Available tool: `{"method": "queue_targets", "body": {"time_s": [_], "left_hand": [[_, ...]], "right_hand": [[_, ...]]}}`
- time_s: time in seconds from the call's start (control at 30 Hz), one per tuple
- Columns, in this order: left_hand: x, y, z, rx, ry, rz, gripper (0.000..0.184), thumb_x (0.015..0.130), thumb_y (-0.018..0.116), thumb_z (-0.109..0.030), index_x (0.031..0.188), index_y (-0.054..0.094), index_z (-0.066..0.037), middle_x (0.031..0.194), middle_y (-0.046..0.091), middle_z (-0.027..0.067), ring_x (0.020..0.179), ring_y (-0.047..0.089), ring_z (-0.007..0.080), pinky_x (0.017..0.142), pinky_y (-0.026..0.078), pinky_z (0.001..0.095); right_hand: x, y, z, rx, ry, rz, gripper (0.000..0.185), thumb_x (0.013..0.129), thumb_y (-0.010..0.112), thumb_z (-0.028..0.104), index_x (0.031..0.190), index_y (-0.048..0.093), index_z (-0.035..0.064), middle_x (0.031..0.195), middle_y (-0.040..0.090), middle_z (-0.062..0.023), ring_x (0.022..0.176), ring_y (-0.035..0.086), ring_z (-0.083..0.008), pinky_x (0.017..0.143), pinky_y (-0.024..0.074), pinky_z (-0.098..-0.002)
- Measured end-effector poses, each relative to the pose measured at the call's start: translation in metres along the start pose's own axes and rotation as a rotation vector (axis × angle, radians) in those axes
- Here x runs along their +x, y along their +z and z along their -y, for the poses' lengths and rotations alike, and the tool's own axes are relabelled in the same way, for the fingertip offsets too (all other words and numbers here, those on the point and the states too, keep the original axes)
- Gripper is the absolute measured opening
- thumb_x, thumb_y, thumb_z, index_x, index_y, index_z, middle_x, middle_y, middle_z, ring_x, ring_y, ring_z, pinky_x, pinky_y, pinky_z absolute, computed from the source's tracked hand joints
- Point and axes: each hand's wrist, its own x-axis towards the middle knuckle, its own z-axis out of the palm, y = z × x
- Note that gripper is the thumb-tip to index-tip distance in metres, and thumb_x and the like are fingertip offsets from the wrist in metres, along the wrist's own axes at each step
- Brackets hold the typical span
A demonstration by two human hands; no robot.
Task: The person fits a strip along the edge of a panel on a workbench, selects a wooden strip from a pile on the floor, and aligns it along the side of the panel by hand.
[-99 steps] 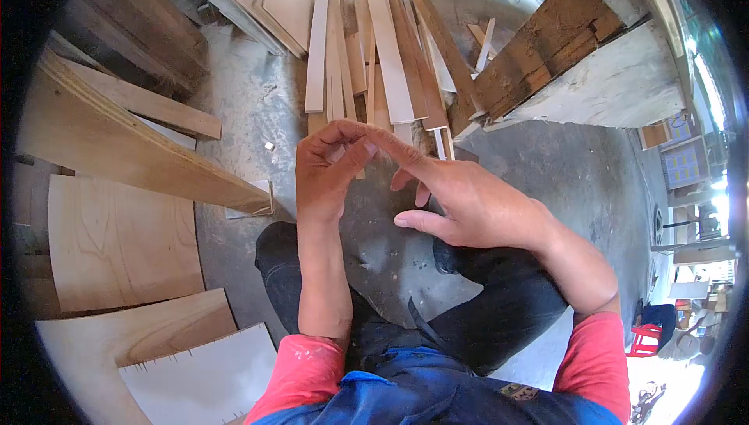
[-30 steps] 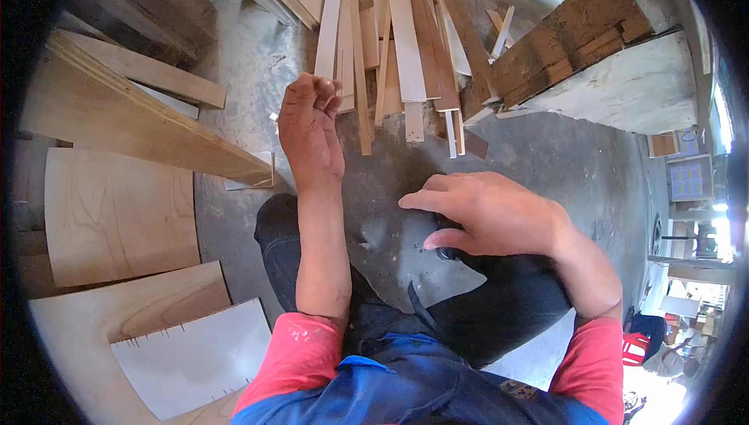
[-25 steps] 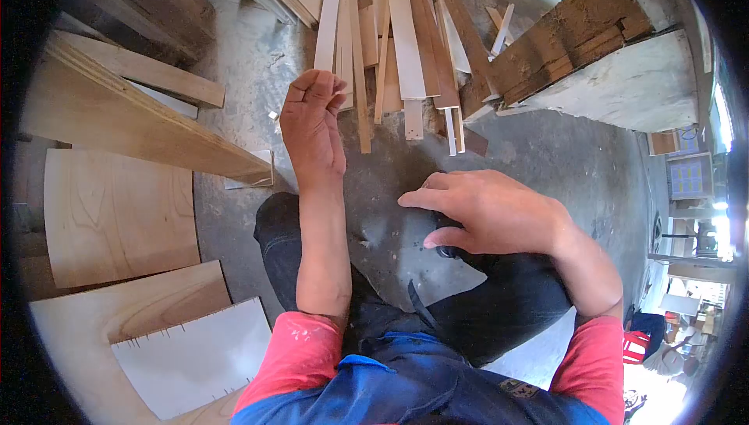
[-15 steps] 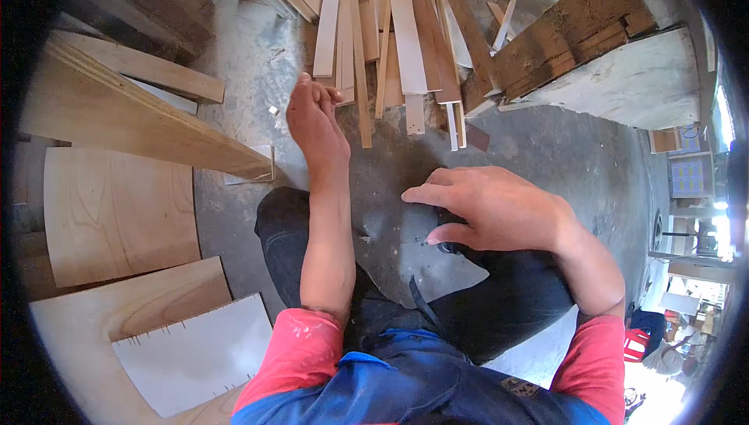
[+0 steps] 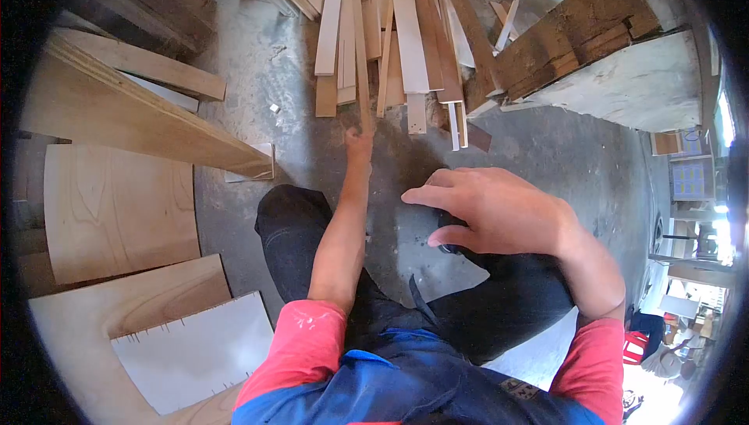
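My left hand (image 5: 359,143) is stretched low and forward, its fingers closed around the near end of a narrow wooden strip (image 5: 361,74). That strip lies among several long boards, with a white-faced board (image 5: 407,27) to its right and a pale board (image 5: 331,27) to its left. My right hand (image 5: 488,210) hovers over my right knee, fingers apart and thumb separate, holding nothing.
A thick plywood panel (image 5: 156,125) juts in from the left. Below it lie a wood sheet (image 5: 121,214) and a white sheet (image 5: 195,351). A rough brown timber block (image 5: 577,31) stands at upper right. A small white piece (image 5: 275,108) is on the floor.
My left hand has gone from raised beside the boards, nothing visible in it, down and right to the strip's end, and has taken hold of it. My right hand has barely moved since half a second ago.
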Motion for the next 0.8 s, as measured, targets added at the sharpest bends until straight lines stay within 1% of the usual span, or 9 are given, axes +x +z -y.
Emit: {"method": "queue_targets", "body": {"time_s": [0.07,0.2,0.27,0.37,0.47,0.57,0.6,0.67,0.8], "left_hand": [[0.042,0.002,0.061,0.101,0.058,0.035,0.074,0.081,0.073,-0.022,0.142,0.041,0.003,0.126,0.058,0.0210,0.113,0.059,0.0297,0.095,0.046,0.0381],[0.004,0.001,0.025,0.165,0.041,-0.051,0.076,0.079,0.075,-0.022,0.142,0.042,0.004,0.115,0.064,0.0180,0.098,0.064,0.0253,0.081,0.050,0.0356],[-0.015,-0.006,0.001,-0.040,-0.046,0.214,0.077,0.081,0.073,-0.018,0.147,0.038,-0.004,0.101,0.064,0.0085,0.086,0.060,0.0178,0.078,0.046,0.0314],[-0.007,0.002,-0.004,-0.009,-0.058,0.202,0.073,0.080,0.073,-0.016,0.146,0.043,-0.008,0.098,0.066,0.0049,0.082,0.059,0.0148,0.077,0.047,0.0296],[-0.035,0.005,-0.042,0.011,-0.025,0.289,0.069,0.080,0.072,-0.015,0.144,0.047,-0.007,0.098,0.065,0.0042,0.084,0.058,0.0136,0.079,0.048,0.0321],[-0.020,0.010,-0.030,0.042,0.073,0.359,0.060,0.080,0.072,-0.014,0.137,0.052,-0.004,0.100,0.065,0.0050,0.088,0.060,0.0167,0.083,0.048,0.0340],[-0.016,0.013,-0.020,0.039,0.074,0.358,0.060,0.080,0.072,-0.014,0.137,0.052,-0.004,0.100,0.065,0.0050,0.088,0.060,0.0167,0.083,0.048,0.0340],[-0.012,0.021,-0.002,0.017,0.282,0.195,0.055,0.079,0.072,-0.014,0.130,0.054,-0.001,0.104,0.064,0.0069,0.096,0.060,0.0208,0.088,0.047,0.0369],[-0.020,0.019,-0.008,0.046,0.200,0.383,0.067,0.078,0.073,-0.012,0.138,0.047,0.002,0.120,0.063,0.0167,0.109,0.061,0.0260,0.092,0.048,0.0360]], "right_hand": [[-0.001,0.001,-0.001,0.004,-0.010,-0.032,0.048,0.087,0.072,0.026,0.128,0.057,0.0081,0.103,0.062,-0.0169,0.100,0.063,-0.0392,0.083,0.0499,-0.0494],[0.000,-0.001,-0.004,0.005,0.005,-0.027,0.048,0.087,0.072,0.026,0.128,0.057,0.0080,0.102,0.062,-0.0167,0.100,0.063,-0.0392,0.082,0.0499,-0.0494],[-0.001,0.000,-0.008,0.014,0.006,-0.030,0.048,0.087,0.072,0.027,0.128,0.057,0.0078,0.102,0.062,-0.0168,0.100,0.063,-0.0393,0.082,0.0499,-0.0494],[0.000,0.000,-0.010,0.013,0.002,-0.034,0.049,0.086,0.072,0.027,0.129,0.057,0.0073,0.102,0.062,-0.0170,0.099,0.062,-0.0395,0.082,0.0499,-0.0493],[0.002,0.001,-0.009,0.011,0.024,-0.006,0.049,0.086,0.072,0.027,0.128,0.057,0.0069,0.102,0.061,-0.0173,0.099,0.062,-0.0397,0.082,0.0499,-0.0494],[0.004,0.002,-0.009,0.004,0.017,0.010,0.050,0.086,0.072,0.026,0.129,0.056,0.0067,0.104,0.061,-0.0177,0.100,0.062,-0.0401,0.082,0.0501,-0.0494],[0.004,0.001,-0.008,0.001,0.016,0.012,0.050,0.086,0.072,0.026,0.129,0.056,0.0067,0.104,0.061,-0.0177,0.100,0.062,-0.0401,0.082,0.0501,-0.0494],[0.005,0.000,-0.006,0.001,0.046,0.035,0.051,0.086,0.073,0.026,0.131,0.056,0.0067,0.107,0.062,-0.0182,0.102,0.062,-0.0400,0.084,0.0501,-0.0490],[0.006,-0.001,-0.008,-0.021,0.082,0.084,0.053,0.086,0.073,0.027,0.132,0.056,0.0068,0.110,0.062,-0.0186,0.104,0.062,-0.0398,0.086,0.0499,-0.0486]]}}
